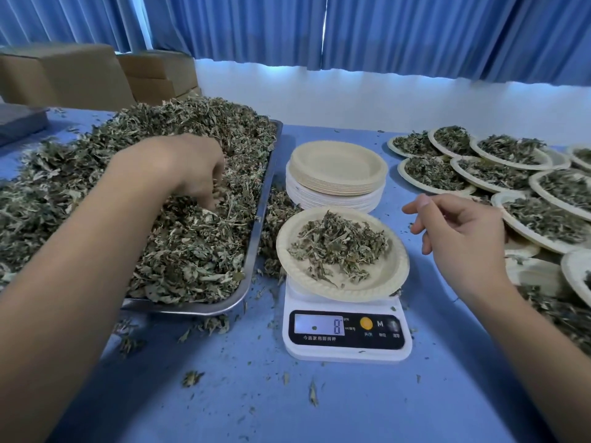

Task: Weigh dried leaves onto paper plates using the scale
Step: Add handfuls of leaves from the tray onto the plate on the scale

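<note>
Both forearms enter from the near edge, left over the tray, right beside the scale.

Portion of dried leaves [339, 247] sits heaped mid-plate on 1 paper plate [361, 294]. The plate rests on the white scale [345, 353] and overhangs its platform. Display [319, 324] reads 8; unit too small to read. Judgement: portion under target, top-up in hand.

Left hand [192, 167] is over the metal tray [254, 238], just left of the scale. Its fingers are bent down and bunched on a pinch of the loose leaves [179, 257], tips partly buried.

Right hand [460, 231] hovers just right of the weighed plate, not touching it. Fingers loosely curled, grasping nothing. Probably placed to lift the plate off once the reading is right.

Stack of empty plates [335, 193] stands directly behind the scale, near enough for a quick reload. Filled plates [441, 188] overlap in rows at the far right of the blue table [319, 404], on the right hand's side.

Leaf crumbs are strewn round tray and scale. Cardboard boxes [64, 75] stand far left, with a blue curtain [415, 33] behind.
</note>
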Available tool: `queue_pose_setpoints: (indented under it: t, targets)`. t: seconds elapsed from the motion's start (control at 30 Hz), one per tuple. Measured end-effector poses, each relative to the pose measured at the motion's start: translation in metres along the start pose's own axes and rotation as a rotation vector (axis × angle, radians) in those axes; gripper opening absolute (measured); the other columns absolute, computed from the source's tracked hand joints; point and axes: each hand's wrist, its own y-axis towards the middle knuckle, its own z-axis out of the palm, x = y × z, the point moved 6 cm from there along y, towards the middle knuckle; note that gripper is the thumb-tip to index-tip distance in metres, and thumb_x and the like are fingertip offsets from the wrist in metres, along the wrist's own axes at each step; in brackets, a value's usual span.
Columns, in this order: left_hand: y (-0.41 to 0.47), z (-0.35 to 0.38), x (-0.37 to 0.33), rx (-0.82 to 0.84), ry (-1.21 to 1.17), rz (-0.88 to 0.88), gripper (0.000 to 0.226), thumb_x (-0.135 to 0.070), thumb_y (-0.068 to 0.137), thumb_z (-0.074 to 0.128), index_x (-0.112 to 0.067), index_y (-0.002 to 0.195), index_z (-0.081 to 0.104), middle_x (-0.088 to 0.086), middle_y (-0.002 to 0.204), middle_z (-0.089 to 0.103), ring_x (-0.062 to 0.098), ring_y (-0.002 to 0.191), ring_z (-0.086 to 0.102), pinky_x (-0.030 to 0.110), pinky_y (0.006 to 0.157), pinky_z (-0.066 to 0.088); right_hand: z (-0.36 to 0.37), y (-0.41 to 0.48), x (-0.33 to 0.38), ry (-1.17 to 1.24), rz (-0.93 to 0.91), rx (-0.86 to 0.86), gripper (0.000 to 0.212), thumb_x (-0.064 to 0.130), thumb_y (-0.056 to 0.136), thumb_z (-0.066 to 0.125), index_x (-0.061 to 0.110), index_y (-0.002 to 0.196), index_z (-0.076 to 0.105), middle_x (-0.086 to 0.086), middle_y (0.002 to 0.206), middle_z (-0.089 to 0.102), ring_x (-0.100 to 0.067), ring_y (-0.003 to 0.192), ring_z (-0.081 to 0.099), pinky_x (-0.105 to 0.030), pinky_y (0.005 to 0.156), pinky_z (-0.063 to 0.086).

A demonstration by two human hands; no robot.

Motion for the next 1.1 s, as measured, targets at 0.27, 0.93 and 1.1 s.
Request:
queue_pose_setpoints:
  t: [0.27, 0.93, 1.1]
  targets:
    - [0.003, 0.001, -0.035, -0.093, -0.104, 0.180, 0.016, -0.014, 0.092, 0.071, -0.021, 0.106, 0.066, -0.001, 0.103, 0.064, 0.022, 0.093, 0.063, 0.036, 0.081, 0.053, 0.001, -0.001, -0.002, -0.005, 0.002, 0.021, 0.025, 0.039, 0.098, 0.057, 0.035, 0.083, 0.076, 0.002, 0.065, 0.067, -0.013, 0.043, 0.051, -0.028, 0.053, 0.047]
    - [0.013, 0.034, -0.067, 0.067, -0.198, 0.439, 0.062, -0.023, 0.088, 0.071, -0.023, 0.146, 0.050, -0.002, 0.152, 0.048, 0.018, 0.135, 0.047, 0.035, 0.116, 0.036, -0.003, -0.001, -0.001, -0.013, 0.006, -0.005, 0.028, 0.034, 0.100, 0.058, 0.031, 0.078, 0.075, 0.003, 0.062, 0.066, -0.013, 0.043, 0.051, -0.026, 0.051, 0.046]
    - [0.014, 0.057, -0.071, 0.272, -0.041, 0.454, 0.091, -0.038, 0.076, 0.081, -0.037, 0.154, 0.034, -0.005, 0.163, 0.026, 0.011, 0.153, -0.001, 0.041, 0.125, 0.013, -0.001, -0.001, 0.000, -0.009, 0.003, 0.005, 0.028, 0.030, 0.101, 0.059, 0.029, 0.079, 0.075, 0.004, 0.061, 0.065, -0.012, 0.043, 0.049, -0.023, 0.049, 0.045]
